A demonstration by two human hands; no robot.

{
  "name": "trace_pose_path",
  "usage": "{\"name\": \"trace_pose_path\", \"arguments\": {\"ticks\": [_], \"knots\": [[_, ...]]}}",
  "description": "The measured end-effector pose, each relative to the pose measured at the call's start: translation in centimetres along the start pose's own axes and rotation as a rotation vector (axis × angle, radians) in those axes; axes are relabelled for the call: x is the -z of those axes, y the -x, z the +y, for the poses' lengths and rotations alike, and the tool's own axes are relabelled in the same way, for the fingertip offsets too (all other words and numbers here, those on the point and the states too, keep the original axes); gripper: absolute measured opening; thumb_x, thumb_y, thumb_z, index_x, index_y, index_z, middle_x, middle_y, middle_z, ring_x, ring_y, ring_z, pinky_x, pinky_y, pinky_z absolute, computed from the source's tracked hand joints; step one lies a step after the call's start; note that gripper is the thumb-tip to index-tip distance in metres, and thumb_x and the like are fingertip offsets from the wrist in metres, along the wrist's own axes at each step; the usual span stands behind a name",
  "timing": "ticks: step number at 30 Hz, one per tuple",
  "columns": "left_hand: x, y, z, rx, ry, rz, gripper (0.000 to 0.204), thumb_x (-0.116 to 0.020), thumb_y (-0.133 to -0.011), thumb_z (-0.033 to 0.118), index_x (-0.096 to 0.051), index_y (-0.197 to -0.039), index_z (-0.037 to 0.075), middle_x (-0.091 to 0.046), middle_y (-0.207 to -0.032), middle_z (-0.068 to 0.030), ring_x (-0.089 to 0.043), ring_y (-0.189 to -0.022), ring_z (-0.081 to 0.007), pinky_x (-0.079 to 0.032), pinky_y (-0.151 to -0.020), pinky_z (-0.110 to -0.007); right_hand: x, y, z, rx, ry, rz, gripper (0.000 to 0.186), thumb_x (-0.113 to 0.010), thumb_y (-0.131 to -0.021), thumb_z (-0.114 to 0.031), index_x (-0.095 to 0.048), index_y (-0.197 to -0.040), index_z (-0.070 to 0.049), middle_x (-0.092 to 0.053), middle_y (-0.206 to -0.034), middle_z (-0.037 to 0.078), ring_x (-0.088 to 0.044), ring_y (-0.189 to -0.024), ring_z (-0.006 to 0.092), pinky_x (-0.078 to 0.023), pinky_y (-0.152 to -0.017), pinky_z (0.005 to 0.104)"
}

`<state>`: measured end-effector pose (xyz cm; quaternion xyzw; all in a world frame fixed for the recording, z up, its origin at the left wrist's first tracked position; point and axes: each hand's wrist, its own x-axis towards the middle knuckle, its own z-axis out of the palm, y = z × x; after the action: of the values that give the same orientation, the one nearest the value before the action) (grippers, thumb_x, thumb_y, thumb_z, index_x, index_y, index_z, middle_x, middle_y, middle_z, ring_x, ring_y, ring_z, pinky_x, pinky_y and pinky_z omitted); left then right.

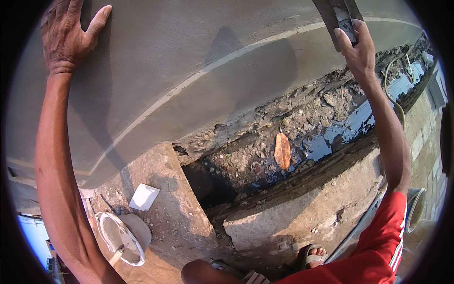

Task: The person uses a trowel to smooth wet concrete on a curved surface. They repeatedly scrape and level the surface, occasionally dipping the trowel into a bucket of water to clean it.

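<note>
My left hand (pixel 68 35) lies flat with its fingers spread against a smooth grey plastered wall (pixel 156 52) at the upper left. At the upper right, my right hand (pixel 360 59) grips a plastering trowel (pixel 327 16), its dark flat blade close to the wall. Wet grey smears show near the trowel's handle. Whether the blade touches the plaster I cannot tell. A pale raised line (pixel 189 81) curves along the wall's lower part, and the shadow of my head and arms falls across the surface.
Below the wall runs a rubble-strewn ditch with dark water and a dry brown leaf (pixel 282 151). A concrete slab edge (pixel 265 227) borders it. On the left stand a bucket (pixel 137 229) holding a wooden-handled tool (pixel 116 255) and a white square piece (pixel 144 197). A hose (pixel 388 87) hangs right.
</note>
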<state>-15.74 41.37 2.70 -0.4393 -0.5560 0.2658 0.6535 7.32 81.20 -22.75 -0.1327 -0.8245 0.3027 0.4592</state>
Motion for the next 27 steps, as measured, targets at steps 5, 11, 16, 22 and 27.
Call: {"name": "trace_pose_path", "arguments": {"ticks": [5,11,16,22,27], "knots": [[-0.6,-0.2,1.1,0.072,0.104,-0.034,0.078,-0.054,-0.083,0.049,-0.044,-0.151,0.014,-0.023,-0.167,-0.0138,-0.014,-0.156,-0.0342,-0.009,-0.127,-0.051,3.7,4.1,-2.7,-0.049,0.021,-0.298,0.042,-0.073,-0.092,-0.021,-0.05,-0.12,0.001,-0.072,-0.089,0.017,-0.07,-0.076,0.022,-0.054,-0.069,0.035],[-0.2,0.1,1.7,0.134,0.437,-0.106,0.077,-0.06,-0.085,0.052,-0.044,-0.152,0.018,-0.02,-0.168,-0.0106,-0.007,-0.157,-0.0315,-0.003,-0.128,-0.049,8.3,11.9,-8.8,0.097,0.412,-0.799,0.041,-0.074,-0.086,-0.018,-0.05,-0.115,0.0,-0.07,-0.084,0.018,-0.071,-0.077,0.0383,-0.056,-0.065,0.0437],[0.2,0.2,1.6,0.142,0.623,-0.051,0.075,-0.067,-0.085,0.049,-0.046,-0.15,0.018,-0.022,-0.168,-0.0098,-0.007,-0.157,-0.0314,-0.001,-0.129,-0.049,13.8,16.0,-15.6,0.319,0.564,-0.943,0.038,-0.076,-0.086,-0.02,-0.054,-0.11,-0.002,-0.069,-0.084,0.013,-0.071,-0.079,0.0337,-0.057,-0.066,0.0421],[0.8,0.6,0.8,0.207,0.496,-0.143,0.068,-0.058,-0.094,0.055,-0.04,-0.154,0.03,-0.017,-0.169,0.0021,-0.006,-0.157,-0.0206,-0.003,-0.131,-0.043,20.4,14.6,-25.5,0.094,0.775,-0.943,0.04,-0.077,-0.085,-0.024,-0.053,-0.108,-0.002,-0.069,-0.081,0.015,-0.071,-0.077,0.0351,-0.056,-0.065,0.0436],[1.5,0.8,0.0,0.169,0.606,-0.16,0.066,-0.06,-0.093,0.05,-0.043,-0.153,0.028,-0.018,-0.169,0.0022,-0.005,-0.157,-0.0216,-0.001,-0.131,-0.044,22.9,13.6,-31.0,-0.012,0.921,-0.906,0.043,-0.079,-0.085,-0.027,-0.053,-0.109,-0.002,-0.071,-0.083,0.016,-0.071,-0.077,0.0348,-0.055,-0.067,0.0451]]}}
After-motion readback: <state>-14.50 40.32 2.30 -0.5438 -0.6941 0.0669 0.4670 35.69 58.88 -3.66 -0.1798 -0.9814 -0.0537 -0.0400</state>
